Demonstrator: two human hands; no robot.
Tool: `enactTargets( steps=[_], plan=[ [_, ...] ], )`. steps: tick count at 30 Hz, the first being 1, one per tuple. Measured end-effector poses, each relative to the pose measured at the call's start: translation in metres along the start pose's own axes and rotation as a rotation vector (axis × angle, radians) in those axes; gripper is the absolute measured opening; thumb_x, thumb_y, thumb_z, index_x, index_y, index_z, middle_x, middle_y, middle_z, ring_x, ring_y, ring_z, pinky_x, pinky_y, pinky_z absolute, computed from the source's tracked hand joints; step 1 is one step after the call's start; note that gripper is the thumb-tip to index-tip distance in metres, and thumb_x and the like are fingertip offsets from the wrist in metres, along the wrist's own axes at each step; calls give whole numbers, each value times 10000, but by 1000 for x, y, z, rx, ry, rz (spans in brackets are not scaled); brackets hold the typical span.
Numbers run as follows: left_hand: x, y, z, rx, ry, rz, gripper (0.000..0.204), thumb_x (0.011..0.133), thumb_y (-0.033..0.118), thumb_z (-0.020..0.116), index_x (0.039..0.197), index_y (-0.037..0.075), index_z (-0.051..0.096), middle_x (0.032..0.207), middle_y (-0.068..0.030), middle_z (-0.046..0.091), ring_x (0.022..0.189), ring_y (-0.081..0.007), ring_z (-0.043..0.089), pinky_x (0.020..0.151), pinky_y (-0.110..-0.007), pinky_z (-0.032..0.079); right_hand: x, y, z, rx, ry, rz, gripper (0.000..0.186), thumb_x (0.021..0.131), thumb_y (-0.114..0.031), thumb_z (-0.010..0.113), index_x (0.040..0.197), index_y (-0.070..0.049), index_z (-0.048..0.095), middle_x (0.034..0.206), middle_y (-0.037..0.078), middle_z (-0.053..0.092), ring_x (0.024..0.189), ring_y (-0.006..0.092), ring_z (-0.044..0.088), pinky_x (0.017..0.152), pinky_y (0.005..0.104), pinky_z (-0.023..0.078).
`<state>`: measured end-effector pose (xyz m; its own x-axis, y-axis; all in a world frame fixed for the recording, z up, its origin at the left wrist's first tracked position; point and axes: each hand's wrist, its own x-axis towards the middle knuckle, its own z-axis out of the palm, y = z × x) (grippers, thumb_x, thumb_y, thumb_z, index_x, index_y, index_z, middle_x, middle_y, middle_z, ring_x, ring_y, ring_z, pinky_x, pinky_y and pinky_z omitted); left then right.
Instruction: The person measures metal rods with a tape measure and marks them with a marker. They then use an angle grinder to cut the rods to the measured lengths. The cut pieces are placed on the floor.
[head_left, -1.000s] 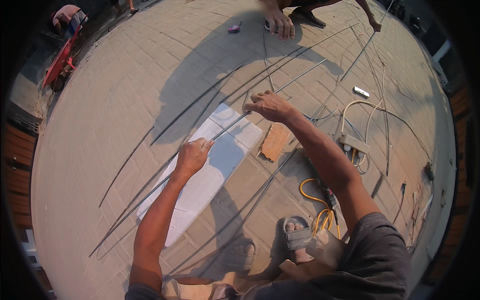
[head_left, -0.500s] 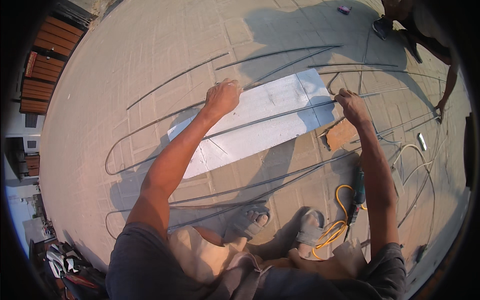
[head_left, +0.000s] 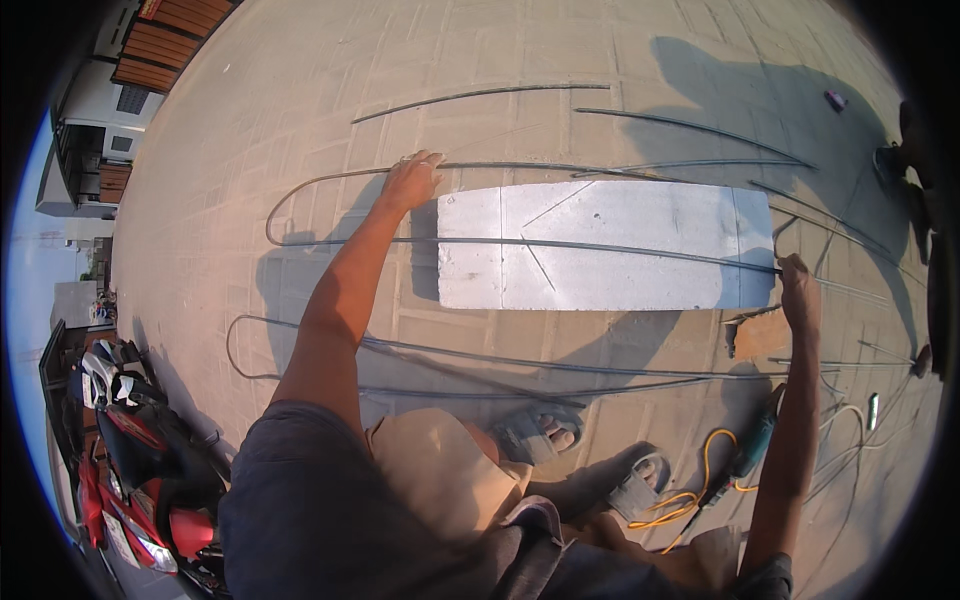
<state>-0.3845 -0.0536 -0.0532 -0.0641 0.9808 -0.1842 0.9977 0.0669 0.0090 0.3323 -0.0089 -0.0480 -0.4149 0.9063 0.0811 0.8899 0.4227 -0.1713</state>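
A long steel rod (head_left: 620, 248), bent into a U at its left end, lies with one leg across a white rectangular block (head_left: 640, 215) and the other along the block's far side. My left hand (head_left: 410, 182) is closed around the far leg, just beyond the block's far left corner. Past the block's right end, my right hand (head_left: 798, 288) grips the near leg by its tip. Dark lines and scratches mark the block's top. Nearer to me, a second U-bent rod (head_left: 232, 345) rests on the paving, its legs running to the right.
Loose straight rods (head_left: 480, 95) lie beyond the block. A green power tool (head_left: 755, 445) with a yellow cord (head_left: 705, 460) sits by my right foot, near a brown flat piece (head_left: 762, 335). Another person's hand (head_left: 921, 360) shows at far right. A red motorcycle (head_left: 130, 490) stands at left.
The view has swung, so the block and rods look turned clockwise and shifted right. Both hands keep their hold on the U-bent rod.
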Motion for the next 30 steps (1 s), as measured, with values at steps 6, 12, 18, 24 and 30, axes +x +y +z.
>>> enactTargets(
  steps=[6,12,18,24,30],
  plan=[
    [69,75,14,91,-72,326,442,959,321,665,1347,115,612,1318,-118,636,1220,-314,620,1014,-466,471,4,3,-8,-154,-46,108,200,893,-64,551,983,-62,730,948,163,713,893,366,706,783,464,550],
    [77,90,25,283,8,490,174,922,200,680,1036,76,636,998,-135,674,948,-329,686,870,-474,503,-5,-2,-7,-237,-7,92,117,883,-96,559,860,-70,671,898,124,697,895,333,701,782,448,545],
    [58,63,2,320,220,490,130,917,188,655,981,79,624,944,-113,652,900,-314,665,873,-447,462,-18,-34,-24,-285,-12,65,91,885,-133,599,857,-100,678,926,88,706,989,263,690,844,440,526],
    [36,-17,-4,430,243,384,99,911,161,677,991,103,659,960,-89,665,891,-285,674,951,-455,430,7,-96,-17,-278,67,-174,107,868,-185,640,781,-124,656,787,12,647,865,202,676,707,392,534],
    [31,-64,12,546,103,219,133,905,186,693,1014,116,667,995,-74,662,933,-267,680,1021,-471,401,10,-138,-8,-236,63,-284,132,901,-195,577,835,-110,653,894,35,661,931,211,657,756,389,512]
  ],
)
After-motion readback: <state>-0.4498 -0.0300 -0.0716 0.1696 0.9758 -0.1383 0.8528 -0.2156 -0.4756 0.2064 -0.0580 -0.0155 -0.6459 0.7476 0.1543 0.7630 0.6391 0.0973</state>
